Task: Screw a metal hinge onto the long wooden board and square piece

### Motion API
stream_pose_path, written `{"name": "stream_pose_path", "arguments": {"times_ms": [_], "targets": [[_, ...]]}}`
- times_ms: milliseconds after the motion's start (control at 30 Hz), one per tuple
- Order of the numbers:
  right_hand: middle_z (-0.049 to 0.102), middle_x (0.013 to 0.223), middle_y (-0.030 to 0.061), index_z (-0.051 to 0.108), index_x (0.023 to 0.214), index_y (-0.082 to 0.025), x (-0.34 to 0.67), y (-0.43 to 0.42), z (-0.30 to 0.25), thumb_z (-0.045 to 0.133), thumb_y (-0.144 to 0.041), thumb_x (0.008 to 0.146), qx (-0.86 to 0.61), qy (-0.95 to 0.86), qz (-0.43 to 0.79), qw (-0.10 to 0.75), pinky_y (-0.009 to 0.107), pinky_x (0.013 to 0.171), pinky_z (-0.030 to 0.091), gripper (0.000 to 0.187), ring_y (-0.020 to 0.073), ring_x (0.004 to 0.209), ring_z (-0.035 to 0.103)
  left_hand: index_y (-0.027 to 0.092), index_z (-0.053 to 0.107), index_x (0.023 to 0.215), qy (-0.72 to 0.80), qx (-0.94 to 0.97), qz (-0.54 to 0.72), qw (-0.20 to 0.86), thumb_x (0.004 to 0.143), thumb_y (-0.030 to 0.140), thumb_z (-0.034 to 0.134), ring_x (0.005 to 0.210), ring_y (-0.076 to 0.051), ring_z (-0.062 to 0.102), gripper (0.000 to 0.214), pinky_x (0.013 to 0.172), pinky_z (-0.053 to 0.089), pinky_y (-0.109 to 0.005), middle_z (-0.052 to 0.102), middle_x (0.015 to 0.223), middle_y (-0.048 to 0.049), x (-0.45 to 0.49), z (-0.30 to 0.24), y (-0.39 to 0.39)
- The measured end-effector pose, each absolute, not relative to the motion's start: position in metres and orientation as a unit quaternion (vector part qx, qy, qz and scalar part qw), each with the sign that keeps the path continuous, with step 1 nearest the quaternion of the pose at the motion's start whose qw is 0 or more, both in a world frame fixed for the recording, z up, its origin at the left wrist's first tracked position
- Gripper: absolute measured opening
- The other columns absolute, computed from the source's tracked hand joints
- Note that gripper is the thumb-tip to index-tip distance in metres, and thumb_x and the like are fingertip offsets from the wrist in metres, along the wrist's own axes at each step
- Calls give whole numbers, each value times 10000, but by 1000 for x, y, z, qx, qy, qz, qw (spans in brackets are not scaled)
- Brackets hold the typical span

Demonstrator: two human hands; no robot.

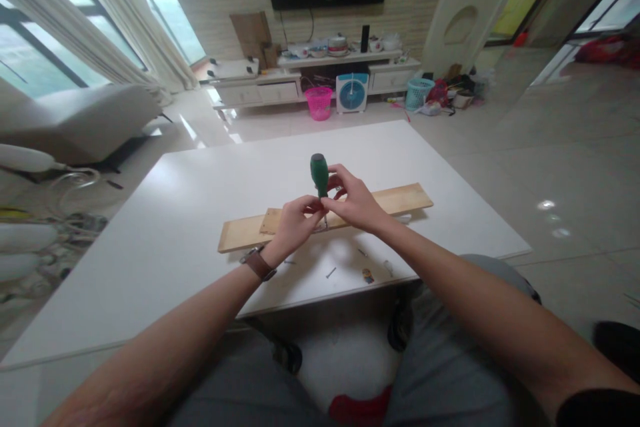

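A long pale wooden plank (400, 201) lies across the white table (200, 213), with a smaller thin wood piece (271, 221) on its left part. A green-handled screwdriver (319, 173) stands upright on the plank. My right hand (353, 200) has its fingers closed round the screwdriver just below the handle. My left hand (295, 223), with a brown watch strap on its wrist, pinches at the shaft near the tip. The tip itself is hidden by my fingers.
Loose screws (331, 272) and small bits lie on the table near its front edge. Beyond the table are a pink basket (319, 103), a blue fan (352, 93), a low white TV unit (300, 83) and a grey sofa (80, 121) at left.
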State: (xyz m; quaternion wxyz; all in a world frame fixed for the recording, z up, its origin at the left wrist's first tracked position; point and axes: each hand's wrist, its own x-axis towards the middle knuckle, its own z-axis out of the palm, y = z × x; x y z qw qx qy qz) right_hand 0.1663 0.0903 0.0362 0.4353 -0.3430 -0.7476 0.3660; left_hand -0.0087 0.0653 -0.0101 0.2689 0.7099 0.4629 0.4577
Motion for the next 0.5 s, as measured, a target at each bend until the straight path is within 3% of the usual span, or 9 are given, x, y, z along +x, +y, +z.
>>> {"name": "stream_pose_path", "arguments": {"times_ms": [233,500], "targets": [[746,958,27,552,1167,-229,168,91,35,626,-152,766,-344,-741,366,446,308,715,531,415,204,899,720,175,721,897,453,701,464,297,861,192,688,782,-176,743,52,791,626,-302,781,847,-34,-9,-8,63],[648,821,-24,570,1046,-227,168,92,36,765,-254,742,-359,-749,340,441,272,639,480,363,174,769,655,168,702,814,442,709,465,292,848,234,731,741,-167,718,79,714,615,-272,737,778,-25,-8,-8,62]]}}
